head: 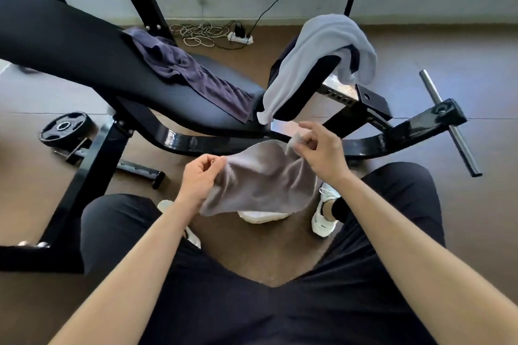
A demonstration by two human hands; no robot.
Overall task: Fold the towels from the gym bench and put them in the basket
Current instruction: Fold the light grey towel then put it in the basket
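Black iron, a round weight plate [66, 127] lies on the brown floor [476, 70] at my far left, beside the black padded gym bench [84, 45], across whose seat a crumpled dark purple towel [193, 73] is spread. In front of the bench my left hand [200, 176] has its fingers curled, pinching the left edge of a soft grey-brown towel [260, 176] held in the air, and my right hand [319, 151] pinches its upper right corner between thumb and fingertips. Further right a pale blue-grey towel [316, 50] drapes over the bench's black end pad [305, 92].
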